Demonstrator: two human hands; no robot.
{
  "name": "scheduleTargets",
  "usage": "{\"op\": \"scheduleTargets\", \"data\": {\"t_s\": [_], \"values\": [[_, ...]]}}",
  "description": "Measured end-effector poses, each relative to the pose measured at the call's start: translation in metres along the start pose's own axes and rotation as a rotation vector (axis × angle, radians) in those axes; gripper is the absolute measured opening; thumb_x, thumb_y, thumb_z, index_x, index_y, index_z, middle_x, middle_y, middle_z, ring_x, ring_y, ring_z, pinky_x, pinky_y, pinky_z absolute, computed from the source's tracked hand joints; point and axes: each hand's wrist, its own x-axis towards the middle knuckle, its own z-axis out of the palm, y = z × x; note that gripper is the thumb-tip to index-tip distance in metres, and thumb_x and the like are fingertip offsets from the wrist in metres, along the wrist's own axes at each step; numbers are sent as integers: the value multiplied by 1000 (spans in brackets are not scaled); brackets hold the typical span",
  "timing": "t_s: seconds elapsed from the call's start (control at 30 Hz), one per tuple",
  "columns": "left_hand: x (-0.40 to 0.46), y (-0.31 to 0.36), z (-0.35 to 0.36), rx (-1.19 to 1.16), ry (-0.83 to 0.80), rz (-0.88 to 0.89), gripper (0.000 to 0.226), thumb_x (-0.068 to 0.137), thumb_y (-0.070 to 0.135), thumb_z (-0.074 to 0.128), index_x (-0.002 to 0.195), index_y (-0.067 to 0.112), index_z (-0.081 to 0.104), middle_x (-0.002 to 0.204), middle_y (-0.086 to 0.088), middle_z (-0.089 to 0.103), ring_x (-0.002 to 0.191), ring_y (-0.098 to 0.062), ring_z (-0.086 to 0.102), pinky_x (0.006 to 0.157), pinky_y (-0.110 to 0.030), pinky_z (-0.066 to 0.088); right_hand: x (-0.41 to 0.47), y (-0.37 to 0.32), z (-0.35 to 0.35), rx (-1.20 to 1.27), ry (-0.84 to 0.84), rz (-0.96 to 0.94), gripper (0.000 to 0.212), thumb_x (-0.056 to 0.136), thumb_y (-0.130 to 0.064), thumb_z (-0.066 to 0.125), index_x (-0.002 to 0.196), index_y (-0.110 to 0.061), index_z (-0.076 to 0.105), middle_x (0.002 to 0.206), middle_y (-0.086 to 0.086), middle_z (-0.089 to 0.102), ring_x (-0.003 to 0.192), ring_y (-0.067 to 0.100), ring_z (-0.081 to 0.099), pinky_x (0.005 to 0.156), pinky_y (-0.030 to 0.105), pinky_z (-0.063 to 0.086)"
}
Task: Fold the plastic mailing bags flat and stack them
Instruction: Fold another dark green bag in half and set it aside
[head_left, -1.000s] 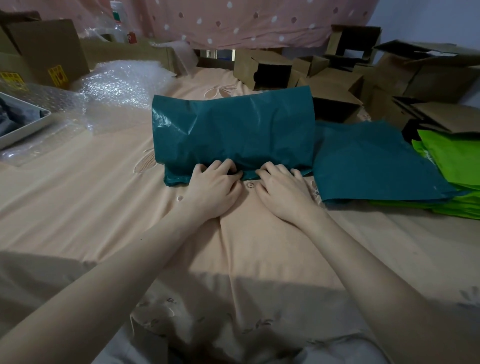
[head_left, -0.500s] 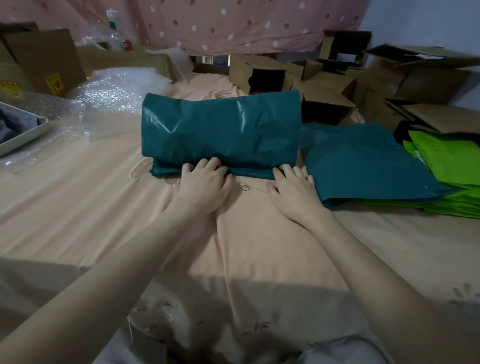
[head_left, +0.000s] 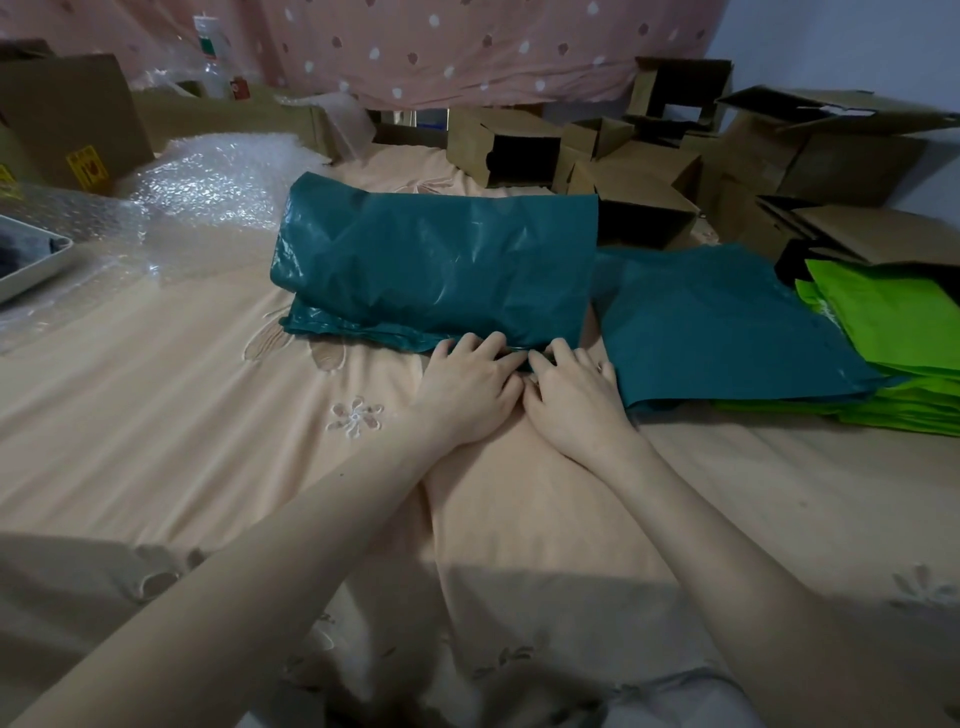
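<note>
Both grips sit side by side at the near right corner of the folded teal plastic mailing bag bundle (head_left: 436, 270): the left hand (head_left: 467, 384) and the right hand (head_left: 569, 402) lie palm down, their fingertips curled onto the bundle's near edge, seemingly pinching the layered plastic, though the exact hold is hidden under the fingers. That placement looks meant to line up the loose edges and press the crease, since the slippery top layer billows up rather than lying flat.

The bundle rests on the peach embroidered bedsheet (head_left: 208, 415), roughly mid-bed. Just to its right lies a flat stack of teal bags (head_left: 727, 327), overlapping a pile of bright green bags (head_left: 893, 332), probably where this bundle goes once flattened.

Open brown cardboard boxes (head_left: 639, 192) crowd the far side, and clear bubble wrap (head_left: 218, 192) sits at the far left, well apart from the work.
</note>
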Motion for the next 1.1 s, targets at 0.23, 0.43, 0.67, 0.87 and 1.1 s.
{"op": "scheduleTargets", "data": {"t_s": [0.23, 0.43, 0.67, 0.87, 1.1], "values": [[-6, 1, -2, 16, -7, -131, 62, 85, 54, 9, 134, 38, 44, 122, -2, 46, 108, -27, 48, 90, -40, 32, -3, 0, -4, -55, -33, 61, 45, 98, -42, 29, 137, -23, 41, 133, 7, 41, 122, 33, 39, 98, 49, 31], [-11, -4, -2, 9, 81, -265, 64, 83, 49, 11, 113, 15, 57, 112, -8, 50, 95, -32, 54, 80, -41, 33, -3, -6, -4, -74, -16, 95, 48, 97, -42, 31, 130, -9, 43, 131, 11, 44, 123, 32, 39, 100, 46, 29], [-14, -39, -18, 9, 79, -196, 36, 91, 29, 42, 125, 31, 55, 122, 4, 52, 109, -21, 48, 86, -37, 30, -2, -4, -16, -61, 149, 38, 25, 93, -25, 43, 105, -14, 62, 109, 4, 58, 106, 26, 45, 87, 38, 31], [-17, -50, -37, -69, 281, -232, 23, 89, 29, 51, 106, 28, 66, 100, 0, 55, 96, -25, 51, 71, -32, 28, -3, -14, -35, 41, 263, 17, 23, 91, -31, 50, 101, -16, 63, 104, 1, 58, 106, 23, 44, 89, 37, 31], [-20, -50, -56, -851, 291, -620, 28, 92, 49, 34, 102, 27, 49, 90, 4, 64, 69, -15, 65, 78, -40, 52, -9, -44, -54, 221, 387, -182, 12, 87, -26, 58, 89, -14, 60, 94, 3, 56, 95, 24, 50, 84, 36, 33]]}}
